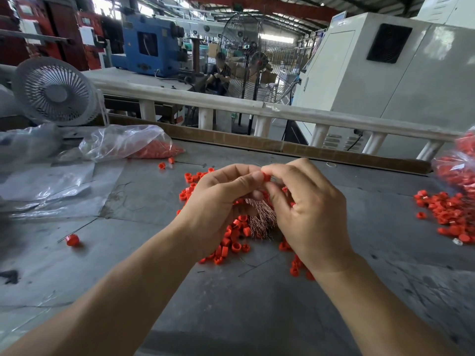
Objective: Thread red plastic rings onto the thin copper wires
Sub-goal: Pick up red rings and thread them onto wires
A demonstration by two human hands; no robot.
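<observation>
My left hand (218, 201) and my right hand (305, 201) meet above the middle of the grey table. Between the right thumb and forefinger I pinch a red ring (266, 177), and the left thumb tip touches it. A bundle of thin copper wires (262, 217) hangs below, held in my left hand with its lower end fanned out. A heap of loose red rings (232, 242) lies under both hands. Where the wire tip meets the ring is hidden by my fingers.
A clear bag of red rings (133, 145) lies at the back left, another bag (460, 163) with a spilled pile of rings (447, 214) at the right. A single ring on a wire (72, 239) lies left. A white fan (55, 91) stands beyond, and a cardboard strip (282, 147) edges the table.
</observation>
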